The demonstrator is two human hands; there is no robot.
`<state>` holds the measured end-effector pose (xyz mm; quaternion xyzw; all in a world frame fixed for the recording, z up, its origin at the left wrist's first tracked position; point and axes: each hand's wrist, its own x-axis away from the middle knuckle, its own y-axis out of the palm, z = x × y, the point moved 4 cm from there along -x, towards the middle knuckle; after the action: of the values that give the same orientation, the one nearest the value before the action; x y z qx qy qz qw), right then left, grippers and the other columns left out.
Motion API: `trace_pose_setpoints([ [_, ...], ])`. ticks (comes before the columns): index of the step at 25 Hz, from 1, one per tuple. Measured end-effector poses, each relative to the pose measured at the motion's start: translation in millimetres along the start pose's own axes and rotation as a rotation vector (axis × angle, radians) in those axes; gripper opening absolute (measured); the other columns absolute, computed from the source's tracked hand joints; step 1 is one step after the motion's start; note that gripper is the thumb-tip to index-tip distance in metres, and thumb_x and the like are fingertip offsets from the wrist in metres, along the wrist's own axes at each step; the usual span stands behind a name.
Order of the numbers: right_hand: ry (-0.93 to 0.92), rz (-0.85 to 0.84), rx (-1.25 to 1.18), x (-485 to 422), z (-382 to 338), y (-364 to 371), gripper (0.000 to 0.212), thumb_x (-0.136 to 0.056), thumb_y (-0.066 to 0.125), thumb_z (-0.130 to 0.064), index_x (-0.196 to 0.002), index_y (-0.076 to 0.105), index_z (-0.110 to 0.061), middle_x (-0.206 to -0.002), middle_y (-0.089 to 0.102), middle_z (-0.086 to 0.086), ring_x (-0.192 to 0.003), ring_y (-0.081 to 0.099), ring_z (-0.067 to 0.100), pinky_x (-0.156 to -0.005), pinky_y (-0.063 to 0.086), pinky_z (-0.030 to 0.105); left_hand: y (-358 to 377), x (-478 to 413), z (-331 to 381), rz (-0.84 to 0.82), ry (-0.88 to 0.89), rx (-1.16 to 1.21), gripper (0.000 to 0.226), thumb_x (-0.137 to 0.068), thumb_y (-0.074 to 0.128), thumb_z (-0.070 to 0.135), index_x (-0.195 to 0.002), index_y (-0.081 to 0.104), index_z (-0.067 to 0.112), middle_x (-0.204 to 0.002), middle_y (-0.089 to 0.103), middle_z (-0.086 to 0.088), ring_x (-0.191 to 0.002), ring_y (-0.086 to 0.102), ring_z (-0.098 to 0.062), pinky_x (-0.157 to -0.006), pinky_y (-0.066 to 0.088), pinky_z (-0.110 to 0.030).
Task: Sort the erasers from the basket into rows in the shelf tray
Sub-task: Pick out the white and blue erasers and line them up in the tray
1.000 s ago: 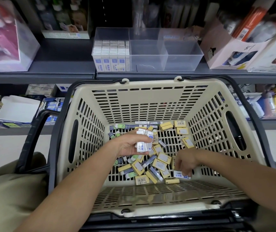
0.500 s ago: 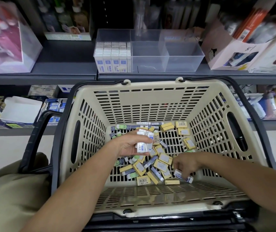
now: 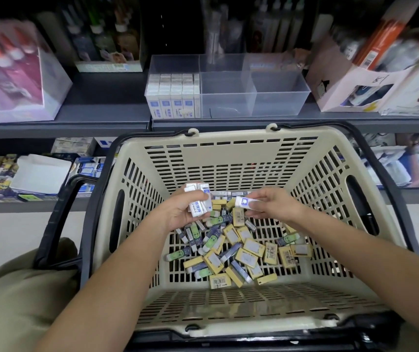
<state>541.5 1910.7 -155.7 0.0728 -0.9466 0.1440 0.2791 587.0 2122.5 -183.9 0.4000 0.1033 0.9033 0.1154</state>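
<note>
A beige basket (image 3: 228,153) with black handles holds several loose erasers (image 3: 241,252): yellow, green-faced and dark-sleeved ones. Over it, my left hand (image 3: 178,212) grips a bunch of white-and-blue erasers (image 3: 198,203). My right hand (image 3: 271,203) pinches a single white-and-blue eraser (image 3: 244,201) just right of that bunch, a small gap apart. On the shelf behind stands the clear tray (image 3: 274,97) with three compartments. Its left compartment holds rows of white-and-blue erasers (image 3: 172,96); the middle and right compartments look empty.
A pink box of bottles (image 3: 13,72) stands at the left of the shelf, and cardboard display boxes (image 3: 370,80) at the right. The lower shelf (image 3: 35,174) carries more stationery and a white carton. My trouser leg (image 3: 20,295) is at bottom left.
My right hand lifted a white-and-blue eraser from the near side of the basket floor and brought it up beside the left hand's bunch. The left hand rose slightly.
</note>
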Motion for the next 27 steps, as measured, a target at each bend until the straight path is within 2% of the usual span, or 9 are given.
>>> trace_pose_setpoints([
  [2, -0.089, 0.015, -0.072, -1, -18, -1, 0.013, -0.086, 0.060, -0.004, -0.097, 0.064, -0.012, -0.089, 0.072, 0.005, -0.079, 0.067, 0.013, -0.080, 0.053, 0.028, 6, 4, 14, -0.011, 0.056, -0.011, 0.028, -0.081, 0.063, -0.003, -0.104, 0.056, 0.013, -0.092, 0.066, -0.014, -0.076, 0.067, -0.024, -0.051, 0.056, -0.030],
  [5, -0.198, 0.016, -0.105, 0, -48, 0, 0.013, -0.081, 0.066, -0.006, -0.086, 0.065, -0.018, -0.072, 0.072, -0.007, -0.066, 0.063, 0.003, -0.066, 0.048, 0.014, 14, 14, 41, -0.066, 0.154, -0.012, 0.027, -0.081, 0.062, -0.004, -0.100, 0.058, 0.016, -0.087, 0.068, -0.013, -0.071, 0.068, -0.023, -0.051, 0.055, -0.030],
  [7, -0.235, -0.018, -0.163, 0, -65, 2, 0.017, -0.080, 0.068, -0.007, -0.093, 0.064, -0.019, -0.077, 0.073, -0.004, -0.063, 0.063, 0.003, -0.058, 0.046, 0.011, 17, 22, 57, -0.121, 0.197, -0.009, 0.029, -0.082, 0.061, -0.005, -0.103, 0.059, 0.015, -0.084, 0.070, -0.012, -0.070, 0.068, -0.023, -0.051, 0.055, -0.030],
  [9, -0.276, -0.075, -0.174, 0, -82, 5, 0.031, -0.081, 0.066, -0.008, -0.107, 0.061, -0.024, -0.089, 0.074, 0.003, -0.072, 0.066, 0.010, -0.064, 0.050, 0.019, 17, 28, 72, -0.160, 0.242, -0.013, 0.031, -0.082, 0.060, -0.006, -0.104, 0.059, 0.014, -0.080, 0.072, -0.010, -0.069, 0.069, -0.021, -0.050, 0.055, -0.030],
  [11, -0.330, -0.089, -0.143, 0, -101, 5, 0.036, -0.083, 0.064, -0.006, -0.113, 0.060, -0.026, -0.094, 0.072, 0.007, -0.075, 0.064, 0.012, -0.067, 0.051, 0.022, 17, 33, 86, -0.159, 0.278, -0.016, 0.029, -0.081, 0.061, -0.007, -0.102, 0.060, 0.014, -0.078, 0.072, -0.009, -0.067, 0.069, -0.021, -0.049, 0.055, -0.029],
  [16, -0.467, 0.016, -0.107, -4, -149, -3, 0.019, -0.085, 0.061, -0.004, -0.097, 0.059, -0.018, -0.071, 0.073, -0.004, -0.060, 0.061, 0.001, -0.051, 0.039, 0.014, 18, 47, 105, -0.191, 0.348, -0.134, 0.033, -0.080, 0.061, -0.009, -0.102, 0.060, 0.015, -0.077, 0.072, -0.006, -0.065, 0.068, -0.021, -0.050, 0.054, -0.031],
  [20, -0.493, 0.006, -0.099, -8, -176, -11, 0.015, -0.089, 0.057, -0.005, -0.096, 0.059, -0.018, -0.072, 0.073, 0.002, -0.063, 0.064, 0.005, -0.049, 0.036, 0.014, 7, 52, 144, -0.129, 0.465, -0.041, 0.033, -0.081, 0.060, -0.009, -0.103, 0.061, 0.015, -0.084, 0.072, -0.011, -0.068, 0.069, -0.023, -0.050, 0.054, -0.031],
  [23, -0.491, 0.012, -0.087, -18, -192, -13, 0.014, -0.090, 0.056, -0.008, -0.098, 0.060, -0.019, -0.078, 0.074, 0.003, -0.072, 0.068, 0.010, -0.053, 0.044, 0.017, -5, 50, 171, -0.082, 0.517, -0.053, 0.032, -0.082, 0.059, -0.006, -0.107, 0.058, 0.016, -0.080, 0.072, -0.006, -0.067, 0.069, -0.019, -0.053, 0.054, -0.030],
  [27, -0.573, 0.115, -0.108, -48, -234, -14, 0.012, -0.087, 0.061, -0.008, -0.096, 0.065, -0.015, -0.073, 0.072, -0.007, -0.067, 0.067, 0.002, -0.055, 0.047, 0.012, -27, 41, 198, 0.019, 0.577, -0.061, 0.031, -0.083, 0.060, -0.003, -0.104, 0.057, 0.020, -0.088, 0.068, -0.008, -0.069, 0.068, -0.019, -0.054, 0.055, -0.031],
])
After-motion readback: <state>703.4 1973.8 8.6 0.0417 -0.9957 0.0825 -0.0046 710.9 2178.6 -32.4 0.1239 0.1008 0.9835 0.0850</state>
